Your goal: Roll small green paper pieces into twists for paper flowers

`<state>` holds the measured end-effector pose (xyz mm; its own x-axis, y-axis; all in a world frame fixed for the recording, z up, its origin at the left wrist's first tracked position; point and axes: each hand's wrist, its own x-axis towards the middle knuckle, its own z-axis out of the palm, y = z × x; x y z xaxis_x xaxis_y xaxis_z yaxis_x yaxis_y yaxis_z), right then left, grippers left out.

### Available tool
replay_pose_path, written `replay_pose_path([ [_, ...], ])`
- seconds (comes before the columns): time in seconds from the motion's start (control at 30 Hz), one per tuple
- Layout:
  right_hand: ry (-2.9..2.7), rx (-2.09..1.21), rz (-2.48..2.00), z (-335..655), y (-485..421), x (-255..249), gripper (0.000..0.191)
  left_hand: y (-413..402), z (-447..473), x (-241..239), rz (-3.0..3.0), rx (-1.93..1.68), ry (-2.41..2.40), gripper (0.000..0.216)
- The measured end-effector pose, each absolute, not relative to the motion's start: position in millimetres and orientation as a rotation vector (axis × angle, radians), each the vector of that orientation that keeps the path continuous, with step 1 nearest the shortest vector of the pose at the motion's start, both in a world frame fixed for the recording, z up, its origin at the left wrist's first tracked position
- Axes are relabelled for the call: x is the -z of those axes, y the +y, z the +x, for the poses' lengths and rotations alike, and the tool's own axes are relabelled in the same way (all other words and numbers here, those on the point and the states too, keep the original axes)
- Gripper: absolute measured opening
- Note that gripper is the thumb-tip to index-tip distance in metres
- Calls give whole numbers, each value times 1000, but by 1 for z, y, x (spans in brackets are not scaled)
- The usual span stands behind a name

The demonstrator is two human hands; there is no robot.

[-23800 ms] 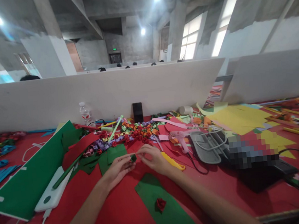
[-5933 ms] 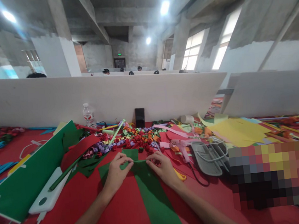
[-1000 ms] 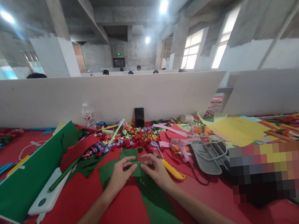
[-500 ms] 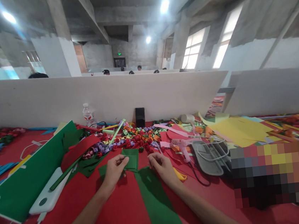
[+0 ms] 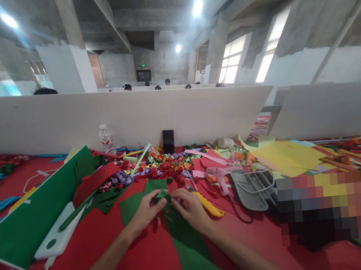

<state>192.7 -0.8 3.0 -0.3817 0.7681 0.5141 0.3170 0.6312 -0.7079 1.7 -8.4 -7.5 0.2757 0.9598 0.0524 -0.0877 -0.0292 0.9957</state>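
My left hand (image 5: pixel 145 211) and my right hand (image 5: pixel 191 207) meet above the red table, fingertips pinched together on a small folded piece of green paper (image 5: pixel 162 194). Directly below them a long green paper strip (image 5: pixel 192 249) runs toward me across the table. More green paper scraps (image 5: pixel 131 202) lie just left of my left hand. A yellow-handled tool (image 5: pixel 209 205) lies right beside my right hand.
Behind the hands sits a pile of small rolled paper flowers (image 5: pixel 161 165). A big green sheet (image 5: pixel 36 210) and a white power bank (image 5: pixel 57 234) lie left. A pink glue gun (image 5: pixel 218 174), a grey tray (image 5: pixel 253 185), yellow sheets (image 5: pixel 285 154), a water bottle (image 5: pixel 105 138) and a black phone (image 5: pixel 168 141) stand farther off.
Half a second ago my hands were apart, the left holding the green piece. They have come together and both now pinch it, folded smaller.
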Motion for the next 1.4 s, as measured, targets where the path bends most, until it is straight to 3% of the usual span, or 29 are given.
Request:
replay_pose_path([
  [0.27, -1491, -1227, -930, 186, 11, 14, 31, -5, 0, 19, 1363, -1078, 1117, 42],
  [0.6, -1524, -1100, -1024, 194, 14, 11, 38, -6, 1, 17, 1482, -1046, 1179, 44],
  [0.9, -1587, -1174, -957, 197, 15, 8, 42, -12, 0, -1, 972, -935, 812, 54],
  [1.07, -1621, -1150, -954, 197, 12, 4, 43, -14, -1, -4, 975, -836, 767, 52],
  [1.27, -1729, -1202, -874, 194, 1, -7, 37, -19, 6, -4, 1236, -909, 836, 52],
  [1.4, -1820, -1025, -802, 192, -2, -13, 24, -12, 5, 2, 1298, -1036, 804, 46],
])
